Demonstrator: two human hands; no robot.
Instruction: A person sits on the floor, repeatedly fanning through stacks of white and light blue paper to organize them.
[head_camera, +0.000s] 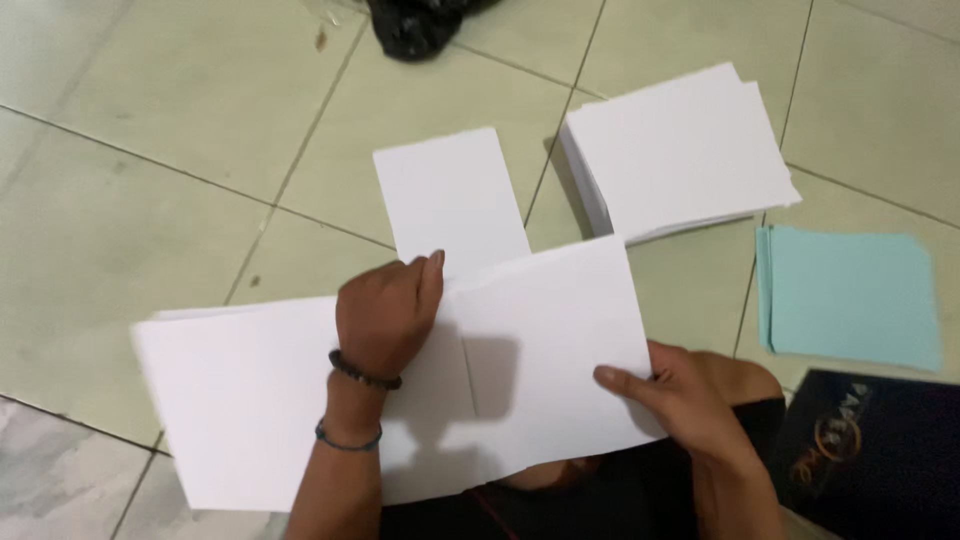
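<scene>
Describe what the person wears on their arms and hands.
Both arms are bare, no sleeves or gloves. The left hand has two bands at the wrist: a dark beaded bracelet and, below it, a thin dark cord. The right hand wears nothing visible.
</scene>
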